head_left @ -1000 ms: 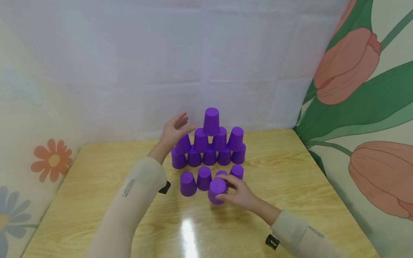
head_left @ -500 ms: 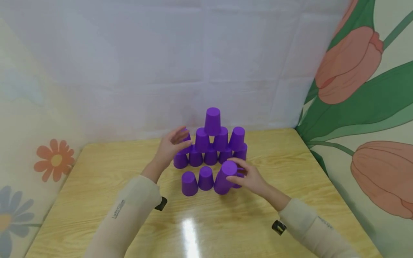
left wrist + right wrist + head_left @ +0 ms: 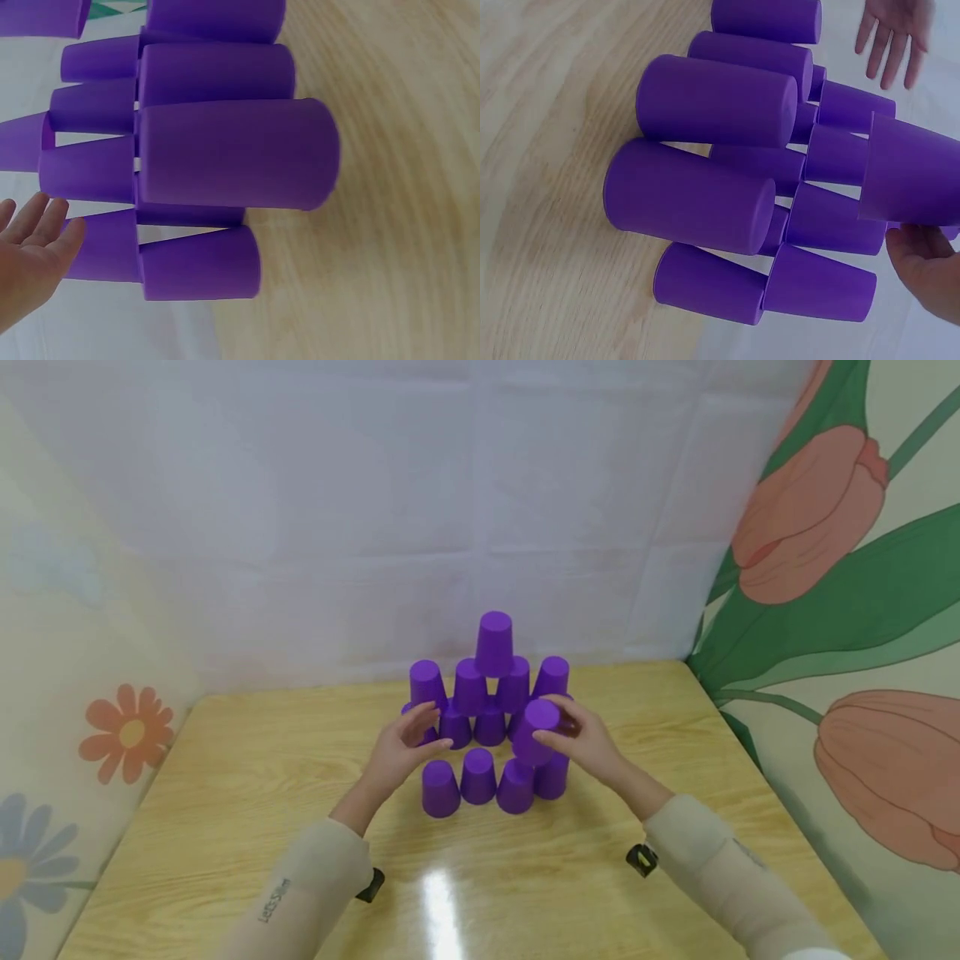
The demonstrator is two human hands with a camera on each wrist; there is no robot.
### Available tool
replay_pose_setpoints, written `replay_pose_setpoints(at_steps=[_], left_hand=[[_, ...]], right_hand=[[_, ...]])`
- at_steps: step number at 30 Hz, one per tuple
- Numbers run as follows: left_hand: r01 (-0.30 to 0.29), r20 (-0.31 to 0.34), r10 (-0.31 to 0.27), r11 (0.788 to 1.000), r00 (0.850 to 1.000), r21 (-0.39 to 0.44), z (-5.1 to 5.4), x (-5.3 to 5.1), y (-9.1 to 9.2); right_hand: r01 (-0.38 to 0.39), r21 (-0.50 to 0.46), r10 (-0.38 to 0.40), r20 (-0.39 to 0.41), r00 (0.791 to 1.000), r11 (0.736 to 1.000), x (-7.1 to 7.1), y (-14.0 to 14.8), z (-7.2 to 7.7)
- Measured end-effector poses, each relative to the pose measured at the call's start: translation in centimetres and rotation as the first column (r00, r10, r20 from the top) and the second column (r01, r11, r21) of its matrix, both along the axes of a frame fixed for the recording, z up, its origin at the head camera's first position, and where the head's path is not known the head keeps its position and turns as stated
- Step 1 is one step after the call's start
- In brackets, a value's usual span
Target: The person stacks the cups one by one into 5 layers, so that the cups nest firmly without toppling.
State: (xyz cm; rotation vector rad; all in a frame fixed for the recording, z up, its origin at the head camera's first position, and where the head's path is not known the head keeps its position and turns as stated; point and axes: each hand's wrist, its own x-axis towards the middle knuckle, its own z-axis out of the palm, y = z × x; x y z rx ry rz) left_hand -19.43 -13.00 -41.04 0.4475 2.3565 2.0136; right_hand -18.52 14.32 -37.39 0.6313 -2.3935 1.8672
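Note:
In the head view my right hand (image 3: 588, 743) grips an upside-down purple cup (image 3: 537, 735), fingers behind it and thumb on its near side. The right wrist view shows this held cup (image 3: 915, 172) raised above the front cups, apart from them. Below it on the table stands a front row of several upside-down cups, including the leftmost front cup (image 3: 440, 789) and the right-hand one (image 3: 551, 777). My left hand (image 3: 397, 747) hovers by the left end of the cups, holding nothing. In the left wrist view its fingers (image 3: 51, 225) are spread and loosely extended.
Behind the front row, upside-down cups form stacked layers, with one top cup (image 3: 494, 643) the highest. The wooden table (image 3: 262, 777) ends at a white cloth backdrop (image 3: 337, 568). Flower-patterned walls flank it, with a tulip print (image 3: 810, 518) on the right.
My right hand has carried the gripped cup up, back and rightward from in front of the row to above its right-hand cups. My left hand has come down from beside the stack's upper layer.

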Motion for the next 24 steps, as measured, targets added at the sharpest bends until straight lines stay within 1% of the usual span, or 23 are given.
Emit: replay_pose_setpoints(at_steps=[1, 3, 5, 7, 9, 11, 15, 18, 24], left_hand=[[-0.005, -0.012, 0.005, 1.000, 1.000, 0.003, -0.3, 0.2, 0.0], [-0.017, -0.015, 0.017, 1.000, 1.000, 0.013, -0.9, 0.6, 0.0], [-0.032, -0.017, 0.032, 0.999, 0.999, 0.009, -1.5, 0.9, 0.1], [-0.055, -0.009, 0.055, 0.998, 0.998, -0.008, -2.0, 1.2, 0.1], [-0.080, 0.007, 0.080, 0.996, 0.997, -0.041, -2.5, 1.5, 0.1], [-0.104, 0.020, 0.106, 0.991, 0.994, -0.081, -3.0, 1.7, 0.1], [-0.123, 0.025, 0.128, 0.984, 0.991, -0.132, -4.0, 2.2, 0.0], [-0.136, 0.033, 0.142, 0.979, 0.989, -0.153, -4.8, 2.5, 0.1], [-0.148, 0.054, 0.158, 0.978, 0.986, -0.146, -6.1, 2.8, 0.2]], right_hand=[[0.003, -0.001, -0.003, -0.009, 1.000, 1.000, 0.0, 0.0, 0.2], [0.014, -0.002, -0.014, -0.015, 1.000, 1.000, -0.2, -0.1, 0.5], [0.027, -0.012, -0.027, 0.007, 1.000, 1.000, -0.8, 0.1, 0.3], [0.034, -0.017, -0.034, 0.008, 0.999, 0.999, -1.5, 0.3, 0.0], [0.046, -0.022, -0.046, 0.009, 0.999, 0.999, -2.2, 0.4, -0.2], [0.058, -0.033, -0.059, -0.017, 0.998, 0.998, -2.7, 0.4, -0.1], [0.076, -0.057, -0.078, -0.033, 0.996, 0.996, -3.8, 0.4, 0.8], [0.091, -0.067, -0.093, -0.021, 0.995, 0.994, -4.5, 0.5, 1.5], [0.134, -0.079, -0.136, -0.022, 0.990, 0.988, -5.7, 0.6, 2.6]])
